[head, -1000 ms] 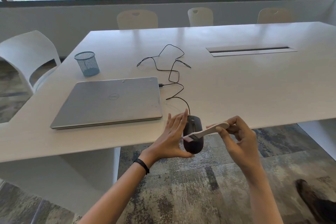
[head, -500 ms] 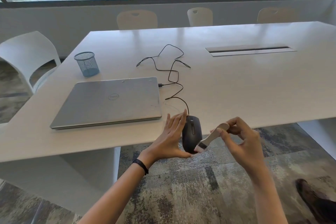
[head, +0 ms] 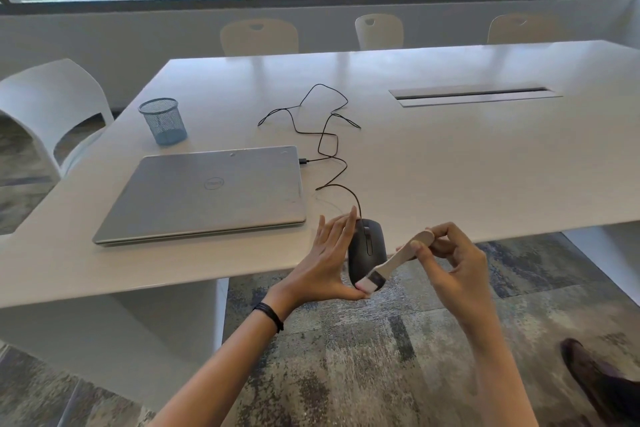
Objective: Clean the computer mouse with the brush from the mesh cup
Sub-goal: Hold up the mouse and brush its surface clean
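A black wired computer mouse (head: 369, 248) is held upright off the table's front edge, gripped from its left side by my left hand (head: 329, 263). My right hand (head: 450, 263) pinches the pale wooden handle of a small brush (head: 394, 263). The brush bristles rest against the lower end of the mouse, close to my left thumb. The blue mesh cup (head: 163, 121) stands on the table at the far left and looks empty from here.
A shut silver laptop (head: 207, 192) lies on the white table (head: 450, 163), with the mouse's black cable (head: 325, 135) looping beside it. A cable slot (head: 471, 95) sits mid-table. White chairs stand at the left and far side. A dark shoe (head: 595, 381) is on the carpet.
The brush swept down the mouse, from across its middle to its lower end. My left hand kept the mouse in the same spot.
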Available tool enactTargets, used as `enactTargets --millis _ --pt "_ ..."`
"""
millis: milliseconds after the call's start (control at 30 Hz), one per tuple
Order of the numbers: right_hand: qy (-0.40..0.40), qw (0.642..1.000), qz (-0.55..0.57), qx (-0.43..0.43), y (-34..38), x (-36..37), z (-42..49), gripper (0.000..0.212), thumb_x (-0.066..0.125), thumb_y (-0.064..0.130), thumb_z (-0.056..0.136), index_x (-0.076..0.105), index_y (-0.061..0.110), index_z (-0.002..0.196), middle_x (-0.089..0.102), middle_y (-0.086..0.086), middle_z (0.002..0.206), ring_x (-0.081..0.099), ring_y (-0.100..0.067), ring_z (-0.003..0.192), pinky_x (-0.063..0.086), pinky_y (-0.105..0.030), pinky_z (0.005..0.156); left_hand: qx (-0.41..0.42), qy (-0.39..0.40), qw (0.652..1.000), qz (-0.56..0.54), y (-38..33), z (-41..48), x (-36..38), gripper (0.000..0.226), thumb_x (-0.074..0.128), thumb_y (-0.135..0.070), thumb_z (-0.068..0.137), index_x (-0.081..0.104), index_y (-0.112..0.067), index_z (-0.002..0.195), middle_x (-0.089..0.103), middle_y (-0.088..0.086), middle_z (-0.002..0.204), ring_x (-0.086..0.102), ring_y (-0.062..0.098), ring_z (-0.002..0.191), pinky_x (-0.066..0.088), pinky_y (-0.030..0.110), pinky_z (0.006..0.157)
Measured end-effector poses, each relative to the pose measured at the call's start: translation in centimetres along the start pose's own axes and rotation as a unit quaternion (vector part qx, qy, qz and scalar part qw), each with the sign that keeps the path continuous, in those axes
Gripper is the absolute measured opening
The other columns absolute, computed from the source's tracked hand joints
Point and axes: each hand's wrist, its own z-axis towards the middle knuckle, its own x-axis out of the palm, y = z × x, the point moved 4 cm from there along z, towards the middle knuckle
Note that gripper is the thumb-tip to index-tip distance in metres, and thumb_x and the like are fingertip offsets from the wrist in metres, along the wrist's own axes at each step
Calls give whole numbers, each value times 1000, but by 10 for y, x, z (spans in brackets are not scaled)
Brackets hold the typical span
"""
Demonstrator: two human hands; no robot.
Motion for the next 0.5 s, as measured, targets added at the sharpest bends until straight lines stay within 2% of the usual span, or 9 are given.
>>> enactTargets --millis 100,200,300,367,500 --pt "-43 999 -8 0 2 -12 1 11 64 33 79 55 34 83 70 13 81 68 6 79 49 -5 68 -2 -1 1000 -1 0 -1 0 135 76 -60 64 -23 -16 145 16 7 152 4 16 144 -15 45 116" --pt "-121 993 -8 -17 3 -21 0 14 63 28 83 52 36 87 70 5 85 66 10 83 49 -4 72 -6 4 1000 -1 1 -1 -1 135 78 -57 64 -22 -15 144 15 8 152 4 18 144 -15 46 116" --pt "-189 981 21 -27 1 -27 0 14 63 28 85 55 38 87 71 19 83 66 7 84 48 -6 76 -6 5 1000 -3 2 -2 -3 134 78 -56 64 -22 -15 144 14 8 152 4 18 144 -15 46 116" --pt "-205 977 46 -27 -1 -27 0 14 64 28 85 57 40 88 70 26 86 67 7 84 49 -7 76 -5 4 1000 -5 2 -2 -4 133 78 -56 65 -22 -16 143 13 8 153 3 18 144 -15 46 116" --pt "-202 976 78 -17 -3 -23 0 12 66 30 84 60 39 88 73 19 89 70 -3 86 51 -12 78 -2 8 1000 -9 4 -2 -5 133 78 -54 65 -21 -14 144 14 9 153 4 19 145 -15 47 116"
